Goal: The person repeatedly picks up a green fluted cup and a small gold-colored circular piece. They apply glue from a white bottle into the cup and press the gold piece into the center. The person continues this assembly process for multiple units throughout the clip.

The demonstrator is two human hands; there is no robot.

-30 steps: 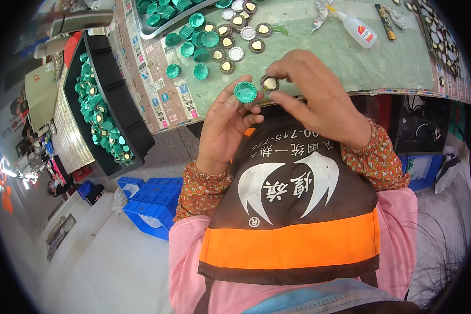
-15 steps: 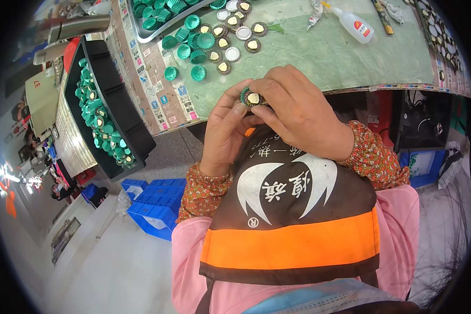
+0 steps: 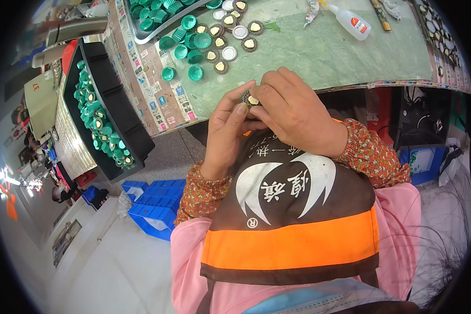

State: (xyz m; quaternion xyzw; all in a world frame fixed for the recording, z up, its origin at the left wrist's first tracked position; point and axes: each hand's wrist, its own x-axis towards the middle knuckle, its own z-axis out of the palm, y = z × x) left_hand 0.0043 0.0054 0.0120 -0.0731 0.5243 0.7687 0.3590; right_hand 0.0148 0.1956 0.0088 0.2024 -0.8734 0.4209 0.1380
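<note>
Close above the table's front edge, my left hand (image 3: 226, 125) and my right hand (image 3: 294, 112) meet over one small piece. It is a green fluted cup with a dark brown scalloped disc (image 3: 253, 100) at it, which has a cream centre. My left thumb and fingers pinch its left side. From the right, my right thumb and fingertips press on it and cover part of the disc. Just beyond my hands lie loose green fluted cups (image 3: 195, 73), several brown discs with cream centres (image 3: 249, 44) and a few pale ones (image 3: 229, 53).
A clear tray (image 3: 143, 40) of green cups stands at the far left. A white squeeze bottle (image 3: 350, 23) lies at the back. A black bin (image 3: 118, 99) holding green cups is left of the table, above blue crates (image 3: 154, 206). More discs (image 3: 438, 31) lie far right.
My right fingertips have shifted slightly over the disc and now cover more of it. My left hand keeps its pinch. The table things have only shifted slightly in view.
</note>
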